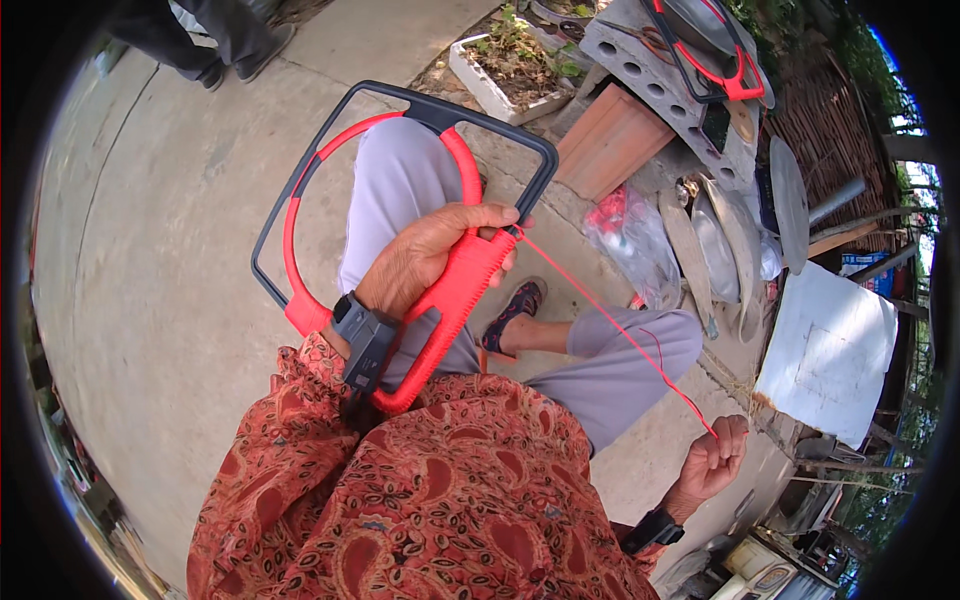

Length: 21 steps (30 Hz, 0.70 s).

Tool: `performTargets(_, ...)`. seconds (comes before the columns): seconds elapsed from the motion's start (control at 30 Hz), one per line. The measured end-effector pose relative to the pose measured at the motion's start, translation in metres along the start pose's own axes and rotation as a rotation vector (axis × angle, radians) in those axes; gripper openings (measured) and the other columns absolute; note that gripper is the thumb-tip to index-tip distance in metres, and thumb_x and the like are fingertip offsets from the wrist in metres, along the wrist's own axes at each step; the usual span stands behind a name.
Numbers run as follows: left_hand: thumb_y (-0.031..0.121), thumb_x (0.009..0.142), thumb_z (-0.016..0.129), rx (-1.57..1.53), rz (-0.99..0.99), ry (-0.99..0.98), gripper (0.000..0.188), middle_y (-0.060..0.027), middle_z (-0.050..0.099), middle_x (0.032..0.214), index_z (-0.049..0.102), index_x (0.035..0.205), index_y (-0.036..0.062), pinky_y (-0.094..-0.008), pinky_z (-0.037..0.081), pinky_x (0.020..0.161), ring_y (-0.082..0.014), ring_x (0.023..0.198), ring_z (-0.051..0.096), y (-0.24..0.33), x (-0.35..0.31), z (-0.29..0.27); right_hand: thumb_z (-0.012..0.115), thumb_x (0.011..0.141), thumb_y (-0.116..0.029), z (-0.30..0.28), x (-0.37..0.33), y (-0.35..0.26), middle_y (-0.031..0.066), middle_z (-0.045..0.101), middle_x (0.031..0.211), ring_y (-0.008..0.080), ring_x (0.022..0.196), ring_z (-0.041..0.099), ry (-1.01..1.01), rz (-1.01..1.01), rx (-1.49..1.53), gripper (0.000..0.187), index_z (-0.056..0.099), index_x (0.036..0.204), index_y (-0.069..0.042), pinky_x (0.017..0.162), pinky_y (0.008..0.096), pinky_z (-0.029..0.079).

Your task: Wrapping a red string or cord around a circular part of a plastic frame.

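Note:
My left hand point(440, 245) grips a black frame point(470, 118) with rounded corners, its thumb and fingers closed near one corner. Red cord is wound tightly over one thick side of it and round most of the ring point(291, 235) inside; stretches of the frame and ring show bare black. From that corner a loose red cord point(610, 318) runs taut down to the right. My right hand point(712, 462), low on the right, pinches its far part between closed fingers. The frame rests over my lap, above the grey trousers point(400, 185).
A second red and black frame point(738, 88) lies on a grey concrete block point(650, 75) at the upper right. Nearby are a brown tile block point(612, 140), a plastic bag point(635, 245), a white planter point(490, 85) and a white board point(830, 350). Another person's legs point(215, 35) stand at upper left.

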<state>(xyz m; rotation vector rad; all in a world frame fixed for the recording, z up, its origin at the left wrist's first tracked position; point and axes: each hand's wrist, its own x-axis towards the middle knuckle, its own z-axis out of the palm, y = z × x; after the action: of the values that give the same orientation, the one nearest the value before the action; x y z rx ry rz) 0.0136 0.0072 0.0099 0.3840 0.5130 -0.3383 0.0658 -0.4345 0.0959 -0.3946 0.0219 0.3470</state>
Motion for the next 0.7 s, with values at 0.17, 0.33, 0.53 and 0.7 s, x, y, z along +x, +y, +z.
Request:
performTargets(0.17, 0.016, 0.084, 0.068, 0.132, 0.08, 0.051, 0.022, -0.0117, 0.059, 0.069, 0.058, 0.098, 0.0002, -0.0327, 0.05, 0.048, -0.0212, 0.056, 0.059, -0.002, 0.005, -0.002, 0.045, 0.094, -0.002, 0.085, -0.037, -0.011, 0.0035, 0.032, 0.065, 0.0153, 0.06, 0.038, -0.296, -0.075, -0.5, 0.015, 0.031, 0.094, -0.009, 0.04, 0.0245, 0.033)
performTargets(0.33, 0.009, 0.08, 0.065, 0.074, 0.105, 0.118, 0.011, -0.0135, 0.059, 0.068, 0.056, 0.082, 0.0034, -0.0357, 0.05, 0.049, -0.0238, 0.056, 0.059, -0.002, 0.001, -0.004, 0.053, 0.093, -0.003, 0.089, -0.053, -0.023, 0.0045, 0.034, 0.062, 0.0156, 0.053, 0.036, -0.289, -0.109, -0.778, 0.021, 0.033, 0.088, -0.007, 0.037, 0.0236, 0.031)
performTargets(0.53, 0.01, 0.079, 0.064, 0.099, 0.081, -0.054, 0.013, -0.0152, 0.064, 0.071, 0.059, 0.081, -0.0019, -0.0331, 0.055, 0.053, -0.0236, 0.057, 0.062, -0.003, 0.004, -0.01, 0.059, 0.092, -0.01, 0.062, -0.047, -0.021, 0.004, 0.036, 0.06, 0.0144, 0.053, 0.037, -0.094, -0.056, -0.878, 0.029, 0.032, 0.081, -0.007, 0.037, 0.0243, 0.032)
performTargets(0.7, 0.012, 0.081, 0.072, 0.163, 0.08, 0.022, 0.019, -0.0139, 0.064, 0.07, 0.059, 0.081, -0.0018, -0.03, 0.054, 0.05, -0.0214, 0.056, 0.063, -0.008, 0.008, -0.017, 0.059, 0.092, -0.009, 0.081, -0.037, -0.029, 0.0038, 0.036, 0.06, 0.0141, 0.053, 0.038, -0.139, -0.152, -0.821, 0.029, 0.031, 0.083, -0.007, 0.037, 0.024, 0.034)
